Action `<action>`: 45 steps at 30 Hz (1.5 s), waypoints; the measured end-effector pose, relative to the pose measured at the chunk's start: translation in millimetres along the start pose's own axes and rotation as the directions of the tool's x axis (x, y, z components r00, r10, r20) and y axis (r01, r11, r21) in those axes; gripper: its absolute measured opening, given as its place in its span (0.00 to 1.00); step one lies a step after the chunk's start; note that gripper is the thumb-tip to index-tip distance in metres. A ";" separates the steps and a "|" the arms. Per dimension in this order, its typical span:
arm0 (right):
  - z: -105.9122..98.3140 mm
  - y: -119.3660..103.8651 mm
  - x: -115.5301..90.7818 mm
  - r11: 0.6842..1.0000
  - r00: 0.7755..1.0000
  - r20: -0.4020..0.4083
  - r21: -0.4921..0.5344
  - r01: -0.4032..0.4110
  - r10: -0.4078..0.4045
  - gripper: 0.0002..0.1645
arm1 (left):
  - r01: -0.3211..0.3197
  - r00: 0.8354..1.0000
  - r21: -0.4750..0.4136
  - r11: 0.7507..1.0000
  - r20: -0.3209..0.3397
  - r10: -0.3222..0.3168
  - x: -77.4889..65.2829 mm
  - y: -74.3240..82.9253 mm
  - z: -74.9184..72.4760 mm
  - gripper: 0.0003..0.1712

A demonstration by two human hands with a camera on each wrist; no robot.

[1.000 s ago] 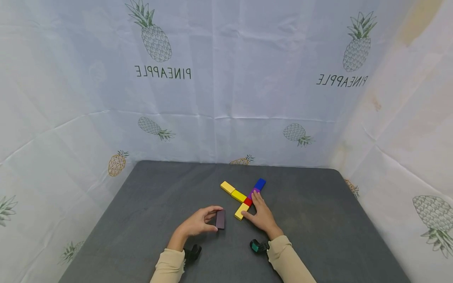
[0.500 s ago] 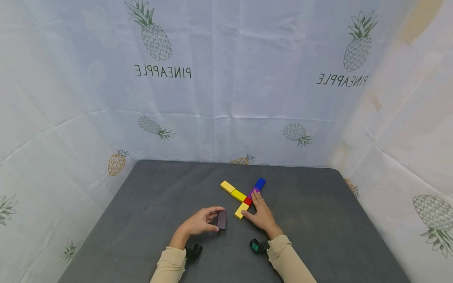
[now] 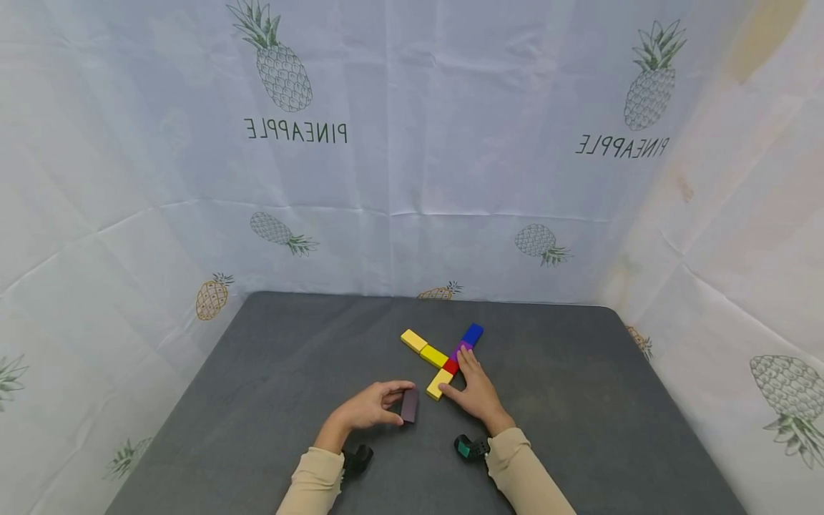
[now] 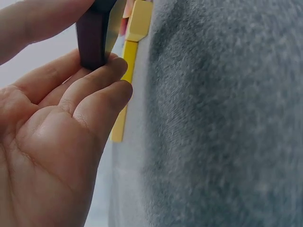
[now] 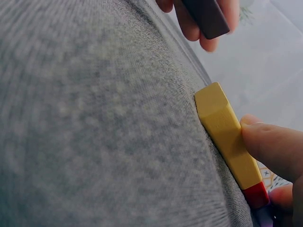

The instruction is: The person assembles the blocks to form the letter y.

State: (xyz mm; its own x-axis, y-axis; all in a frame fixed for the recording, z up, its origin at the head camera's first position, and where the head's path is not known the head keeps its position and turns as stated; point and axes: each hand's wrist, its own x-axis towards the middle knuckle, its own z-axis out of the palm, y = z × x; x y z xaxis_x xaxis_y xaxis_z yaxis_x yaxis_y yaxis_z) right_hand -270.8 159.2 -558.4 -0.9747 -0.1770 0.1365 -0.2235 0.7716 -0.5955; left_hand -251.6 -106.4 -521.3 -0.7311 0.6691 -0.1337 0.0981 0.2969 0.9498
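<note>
My left hand [image 3: 370, 406] holds a dark purple-brown block [image 3: 409, 405] between thumb and fingertips, close over the table and left of the joined blocks. In the left wrist view the dark block [image 4: 92, 40] stands between thumb and fingers. My right hand [image 3: 478, 393] rests along the row, its thumb against the side of the near pale yellow block [image 5: 227, 137] and its fingertips at the purple block [image 3: 456, 354], which they partly cover. Between those two lies a red block [image 3: 450, 366]; a blue block [image 3: 473, 333] ends the row.
From the red block a branch runs back left: a bright yellow block [image 3: 434, 355], then another pale yellow block [image 3: 414, 340]. All lie on a dark grey table [image 3: 309, 336]. A white pineapple-print curtain [image 3: 412, 157] surrounds its back and sides.
My left hand has shifted slightly right and toward me with the dark block, which leans a little more. The right hand and the joined blocks have stayed in place.
</note>
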 end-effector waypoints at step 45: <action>1.6 0.4 0.6 1.000 1.000 -0.004 -0.003 0.003 -0.003 0.57 | 0.079 0.996 0.425 0.902 0.008 -0.091 14.2 7.5 16.4 0.40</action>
State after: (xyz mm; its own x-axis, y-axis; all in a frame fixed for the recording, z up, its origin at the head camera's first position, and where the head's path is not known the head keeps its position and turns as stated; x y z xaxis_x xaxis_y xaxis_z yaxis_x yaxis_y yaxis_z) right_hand -271.5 158.4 -559.9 -0.9739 -0.1774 0.1413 -0.2267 0.7728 -0.5928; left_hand -250.2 -83.4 -520.7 -0.7317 0.6445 -0.2218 0.3173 0.6100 0.7261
